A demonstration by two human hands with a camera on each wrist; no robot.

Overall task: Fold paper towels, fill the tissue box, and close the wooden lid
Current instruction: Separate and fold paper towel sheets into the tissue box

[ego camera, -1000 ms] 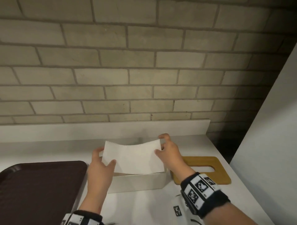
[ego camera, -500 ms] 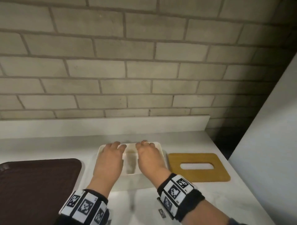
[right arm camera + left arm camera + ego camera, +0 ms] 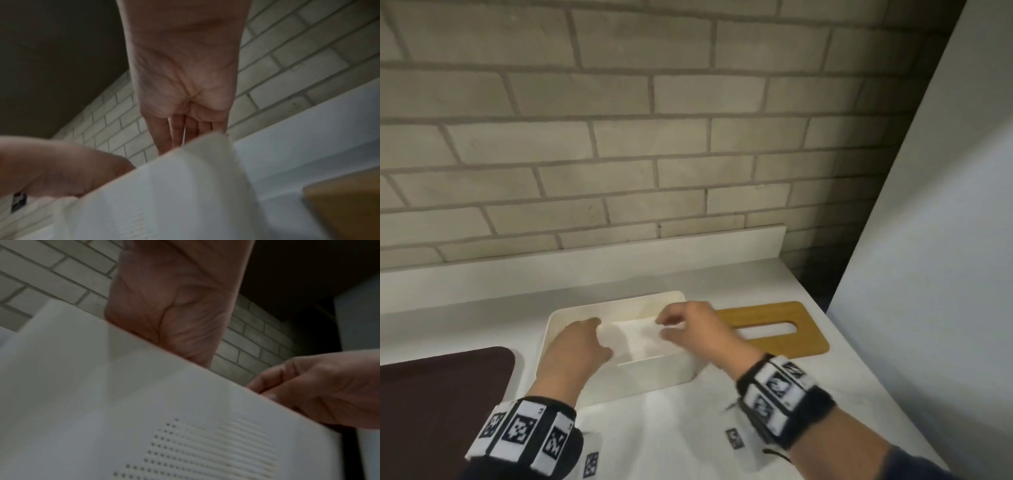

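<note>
The white tissue box [image 3: 654, 373] stands open on the white counter. A folded paper towel [image 3: 640, 339] lies inside it. My left hand [image 3: 582, 342] reaches into the box's left half, fingers stretched onto the towel's left end. My right hand [image 3: 695, 329] is over the right half and pinches the towel's right edge between thumb and forefinger. The wooden lid [image 3: 804, 339], with its oval slot, lies flat just right of the box. In the left wrist view the box wall [image 3: 144, 418] hides my left hand's [image 3: 170, 305] fingers. The right wrist view shows my right hand's [image 3: 185, 73] straight fingers dipping behind the box rim [image 3: 174, 194].
A dark brown tray [image 3: 441, 394] lies on the counter left of the box. A low white ledge [image 3: 585, 270] and a brick wall run behind. A tall white panel [image 3: 928, 240] borders the counter on the right.
A second ago both hands held the towel above the box, then pressed it down inside. Now they have spread apart, the right to the towel's right edge.
</note>
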